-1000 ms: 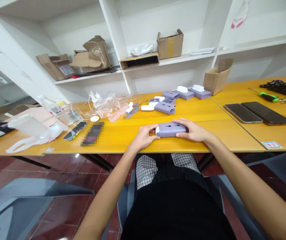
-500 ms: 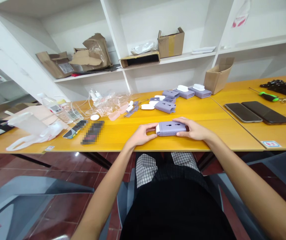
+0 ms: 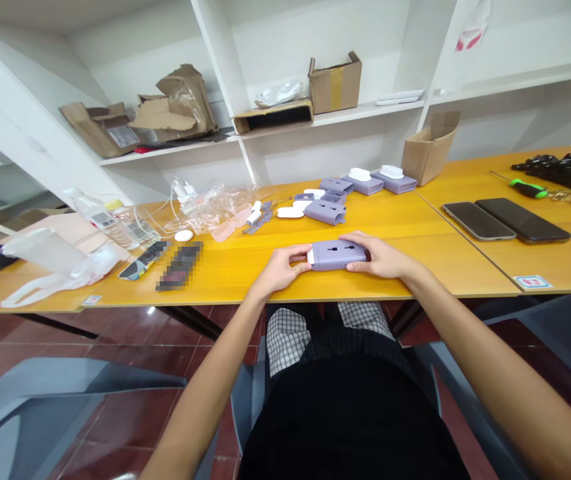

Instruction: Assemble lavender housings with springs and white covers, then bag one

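A purple plastic casing with keyhole-shaped slots on top and a perforated side lies between my hands near the table's front edge. From its left end a white plastic piece sticks out a little; the rest of it is hidden inside. My left hand pinches that white piece between thumb and fingers. My right hand grips the casing's right end, thumb on the near side and fingers on the far side. Beyond them are another purple casing and a loose white oval piece.
At the back, several purple casings stand, two topped with white pieces. Small purple parts and clear plastic bags lie left of centre. Two phones and a green-handled screwdriver rest on the right. A cardboard box stands behind.
The whole view has shifted slightly, moving everything a little left in the picture. Both hands keep their hold on the casing and the white piece, with no clear movement between them.
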Motion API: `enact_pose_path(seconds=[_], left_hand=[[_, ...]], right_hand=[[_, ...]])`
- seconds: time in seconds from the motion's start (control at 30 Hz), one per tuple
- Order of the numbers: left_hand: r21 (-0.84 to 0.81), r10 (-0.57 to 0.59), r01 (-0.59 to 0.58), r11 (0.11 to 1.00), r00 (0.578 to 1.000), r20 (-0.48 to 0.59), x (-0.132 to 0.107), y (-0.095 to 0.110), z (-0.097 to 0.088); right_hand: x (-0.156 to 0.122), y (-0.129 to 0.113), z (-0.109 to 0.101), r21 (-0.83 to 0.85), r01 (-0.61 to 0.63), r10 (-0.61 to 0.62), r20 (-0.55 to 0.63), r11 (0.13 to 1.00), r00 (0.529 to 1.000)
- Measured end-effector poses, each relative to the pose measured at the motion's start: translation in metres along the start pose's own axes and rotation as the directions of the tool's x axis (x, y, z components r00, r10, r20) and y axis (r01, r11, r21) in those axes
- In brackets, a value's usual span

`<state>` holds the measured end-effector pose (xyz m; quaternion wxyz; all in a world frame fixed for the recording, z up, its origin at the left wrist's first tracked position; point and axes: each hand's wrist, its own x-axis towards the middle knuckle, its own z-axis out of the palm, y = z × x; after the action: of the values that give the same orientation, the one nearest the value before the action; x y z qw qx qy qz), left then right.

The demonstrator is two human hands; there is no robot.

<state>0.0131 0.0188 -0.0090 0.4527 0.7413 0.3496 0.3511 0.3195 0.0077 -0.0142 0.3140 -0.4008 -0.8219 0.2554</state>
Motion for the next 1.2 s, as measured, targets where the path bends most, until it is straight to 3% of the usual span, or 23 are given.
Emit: enact_pose_path(seconds=[0.33,0.5,0.6,0.77,0.87,1.2], left_hand=[[0.019,0.046,-0.046,0.999,0.999,0.007,-0.001,-0.006,-0.004],[0.166,0.103,-0.098,0.981,0.994,-0.026,-0.003,-0.002,-0.002],[0.343,0.139,-0.119,0.932,0.99,-0.033,-0.004,0.004,-0.002],[0.664,0.091,-0.049,0.746,0.995,-0.03,-0.006,0.015,-0.008],[0.682,0.069,-0.028,0.731,0.997,-0.034,-0.007,0.014,-0.011],[0.739,0.16,-0.093,0.668,0.987,-0.021,-0.006,0.007,-0.007]], right_hand=[[0.0,-0.002,-0.001,-0.002,-0.002,0.002,0.004,1.0,1.0],[0.0,0.0,0.001,-0.041,-0.004,0.003,-0.013,0.999,1.0],[0.001,0.003,0.003,-0.069,0.018,-0.021,-0.038,0.997,0.999],[0.002,0.006,0.004,-0.098,0.03,-0.037,-0.073,0.995,0.997],[0.002,0.006,0.005,-0.095,0.033,-0.04,-0.074,0.995,0.996],[0.002,0.005,0.005,-0.096,0.025,-0.031,-0.071,0.995,0.997]])
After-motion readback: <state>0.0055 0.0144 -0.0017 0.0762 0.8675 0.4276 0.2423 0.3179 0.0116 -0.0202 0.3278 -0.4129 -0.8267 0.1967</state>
